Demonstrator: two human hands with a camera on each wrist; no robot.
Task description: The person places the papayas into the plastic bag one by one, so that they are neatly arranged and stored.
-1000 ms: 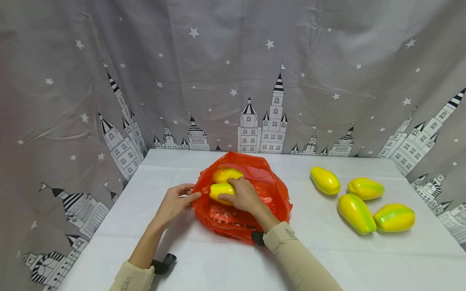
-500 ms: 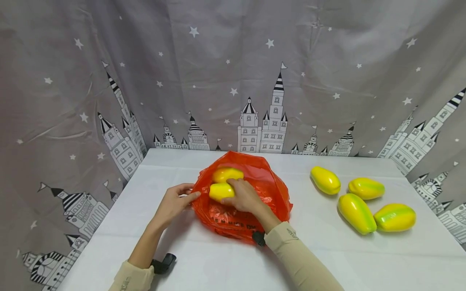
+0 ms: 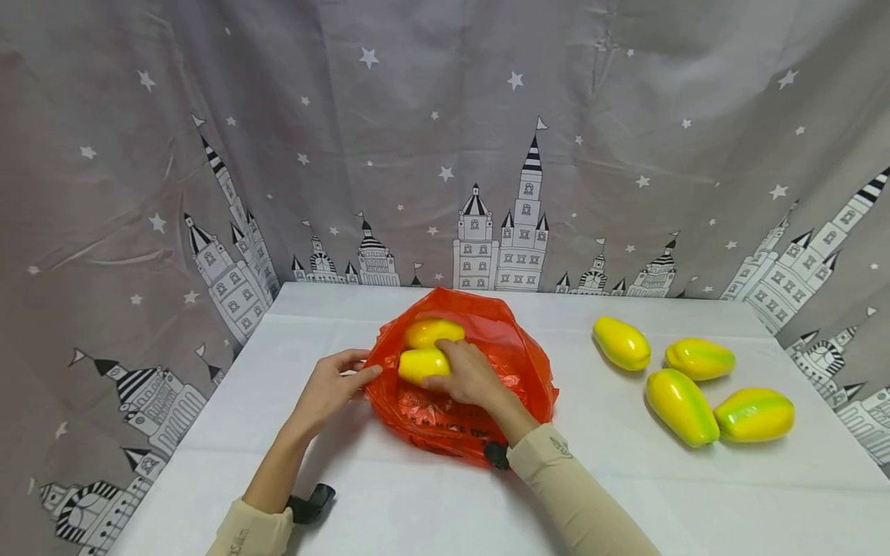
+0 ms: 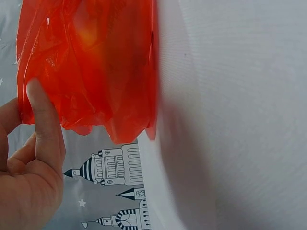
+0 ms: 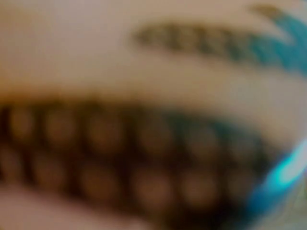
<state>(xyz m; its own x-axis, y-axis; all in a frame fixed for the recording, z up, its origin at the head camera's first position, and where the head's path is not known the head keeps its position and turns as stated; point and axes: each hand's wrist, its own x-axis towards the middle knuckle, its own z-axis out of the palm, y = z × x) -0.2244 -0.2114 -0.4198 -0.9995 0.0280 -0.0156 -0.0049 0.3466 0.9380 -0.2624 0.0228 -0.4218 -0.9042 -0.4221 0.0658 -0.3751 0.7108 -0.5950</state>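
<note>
A red plastic bag (image 3: 518, 340) lies with its mouth gaping in the middle of the table. My left hand (image 3: 334, 390) pinches its left rim between thumb and fingers; the left wrist view shows the thumb against the thin red film (image 4: 86, 67). Reaching into the bag, my right hand (image 3: 469, 374) grips a yellow papaya (image 3: 419, 366) from its right side. Just behind it, a second papaya (image 3: 431, 333) rests inside the bag. The right wrist view is too blurred to read.
Several yellow-green papayas lie on the table's right side, among them a far one (image 3: 621, 344) and a near one (image 3: 681, 408). A grey curtain (image 3: 591, 154) with printed castles hangs behind the white table (image 3: 389, 502).
My right thumb has slid slightly down and to the right on the gripped papaya, which sits nearly where it was. My left hand stays at the bag's rim.
</note>
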